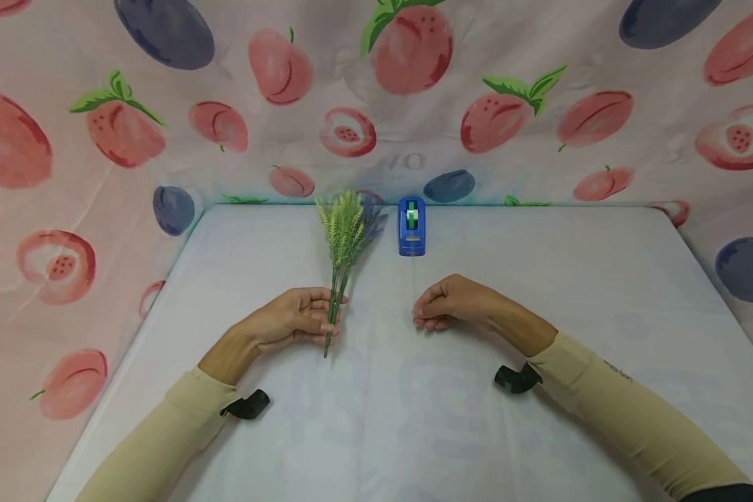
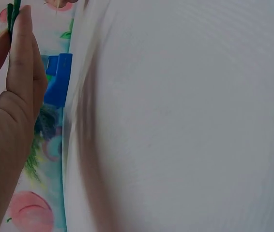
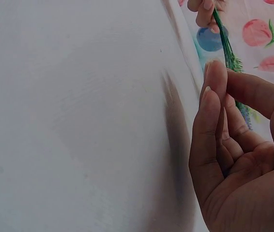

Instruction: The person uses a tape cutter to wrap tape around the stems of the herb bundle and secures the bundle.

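Observation:
My left hand point(image 1: 295, 317) grips the green stems of a bunch of artificial flowers point(image 1: 344, 233), its yellow-green and purple heads pointing to the far side of the table. The stems point(image 2: 14, 17) pass between thumb and fingers in the left wrist view. Nearer the middle, my right hand point(image 1: 448, 303) has thumb and fingertips pinched together. A faint strip of clear tape point(image 1: 413, 275) seems to run to them from the blue tape dispenser point(image 1: 411, 226). In the right wrist view the fingers point(image 3: 216, 79) meet at their tips; the tape itself is hard to make out there.
The white table point(image 1: 376, 418) ends at the back against a pink fruit-print cloth point(image 1: 364, 84). The dispenser stands close to that back edge, right of the flower heads. Black wrist cameras hang under the left sleeve point(image 1: 194, 411) and the right sleeve point(image 1: 627, 404).

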Motion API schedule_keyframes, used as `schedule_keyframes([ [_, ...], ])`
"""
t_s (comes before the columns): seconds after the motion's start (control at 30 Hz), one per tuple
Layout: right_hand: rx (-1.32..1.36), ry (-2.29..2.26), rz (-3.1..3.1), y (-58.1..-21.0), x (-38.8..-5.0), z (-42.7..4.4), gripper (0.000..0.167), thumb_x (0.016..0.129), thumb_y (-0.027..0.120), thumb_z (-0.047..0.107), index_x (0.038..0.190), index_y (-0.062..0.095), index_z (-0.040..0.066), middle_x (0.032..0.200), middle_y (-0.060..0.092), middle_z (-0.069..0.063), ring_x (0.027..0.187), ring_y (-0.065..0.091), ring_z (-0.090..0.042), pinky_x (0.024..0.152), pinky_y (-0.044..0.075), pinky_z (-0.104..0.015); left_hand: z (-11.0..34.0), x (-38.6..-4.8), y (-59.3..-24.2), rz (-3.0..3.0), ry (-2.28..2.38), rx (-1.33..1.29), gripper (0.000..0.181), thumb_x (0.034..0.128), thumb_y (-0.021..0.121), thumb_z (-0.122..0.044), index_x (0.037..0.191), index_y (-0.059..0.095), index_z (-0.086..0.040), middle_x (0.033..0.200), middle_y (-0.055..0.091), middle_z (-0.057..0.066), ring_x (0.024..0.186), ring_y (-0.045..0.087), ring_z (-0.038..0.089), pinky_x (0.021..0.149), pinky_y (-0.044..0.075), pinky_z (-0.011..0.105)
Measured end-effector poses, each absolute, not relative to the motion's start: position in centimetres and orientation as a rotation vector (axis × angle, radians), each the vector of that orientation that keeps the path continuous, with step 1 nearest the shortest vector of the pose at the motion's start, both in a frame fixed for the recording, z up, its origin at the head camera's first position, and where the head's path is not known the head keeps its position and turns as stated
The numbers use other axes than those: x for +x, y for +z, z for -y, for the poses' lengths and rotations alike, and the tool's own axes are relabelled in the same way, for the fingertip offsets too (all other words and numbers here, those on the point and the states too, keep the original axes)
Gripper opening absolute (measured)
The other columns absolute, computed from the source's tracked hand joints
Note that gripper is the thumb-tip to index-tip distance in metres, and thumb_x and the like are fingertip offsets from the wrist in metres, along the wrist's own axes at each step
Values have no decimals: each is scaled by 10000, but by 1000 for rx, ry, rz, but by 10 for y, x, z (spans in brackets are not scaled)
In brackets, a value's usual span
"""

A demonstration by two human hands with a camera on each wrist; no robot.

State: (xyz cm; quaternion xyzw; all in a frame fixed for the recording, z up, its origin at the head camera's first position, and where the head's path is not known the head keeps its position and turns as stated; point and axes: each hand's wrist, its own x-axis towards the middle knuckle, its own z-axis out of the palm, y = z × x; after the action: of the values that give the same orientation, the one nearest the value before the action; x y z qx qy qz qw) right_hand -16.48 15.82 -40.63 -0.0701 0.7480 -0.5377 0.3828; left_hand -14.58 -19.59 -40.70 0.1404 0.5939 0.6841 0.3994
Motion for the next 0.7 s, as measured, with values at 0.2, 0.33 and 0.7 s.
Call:
schedule_keyframes([
  [0.2,-179,-1378,-1901,-406,-164,-158,205,962,674,95,1106,727,-42,977,773,-117,789,717,-144,726,584,-266,195,-145,-407,-1536,1697,433,605,917,618,122,1458,349,154,1102,604,161,961,707,224,833,601,382],
  [0.33,-182,-1379,-1900,-406,-164,-158,215,967,673,102,1114,726,-46,978,773,-118,790,719,-143,725,584,-267,191,-146,-406,-1570,1665,490,603,900,636,134,1445,379,142,1095,599,167,968,668,195,891,585,427],
  [0.7,-174,-1379,-1901,-407,-164,-156,224,982,653,94,1141,719,-49,971,776,-102,797,730,-142,726,580,-273,169,-154,-395,-1686,1547,586,578,914,642,124,1454,438,94,1186,525,369,821,661,186,902,579,433],
])
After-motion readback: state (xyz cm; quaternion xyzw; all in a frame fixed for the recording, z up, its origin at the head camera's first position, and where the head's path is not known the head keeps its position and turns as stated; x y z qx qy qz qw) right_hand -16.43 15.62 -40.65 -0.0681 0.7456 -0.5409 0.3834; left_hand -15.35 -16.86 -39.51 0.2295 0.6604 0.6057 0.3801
